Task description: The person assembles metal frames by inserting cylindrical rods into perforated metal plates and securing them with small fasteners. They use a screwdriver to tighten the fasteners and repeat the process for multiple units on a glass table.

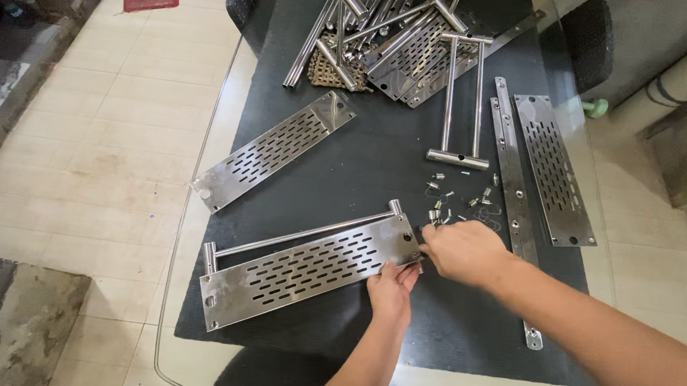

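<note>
The left hand [391,289] is closest, its grip pinching the near edge of a long shiny steel plate with rows of slots [306,269]. The right hand [462,250] has its fingers pressed together at the plate's right end, by a small hole; what they pinch is hidden. A shiny round bar [300,234] runs along the plate's far edge. Just past that right end lie small silver screws [456,202]. The plate rests on a dark mat [378,163] on the glass worktop [197,207]. A second slotted plate [274,149] lies farther back.

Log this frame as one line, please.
left hand: grips slotted steel plate at near edge | right hand: at plate's right end, fingertips hidden | small screws beside | dark mat
</note>
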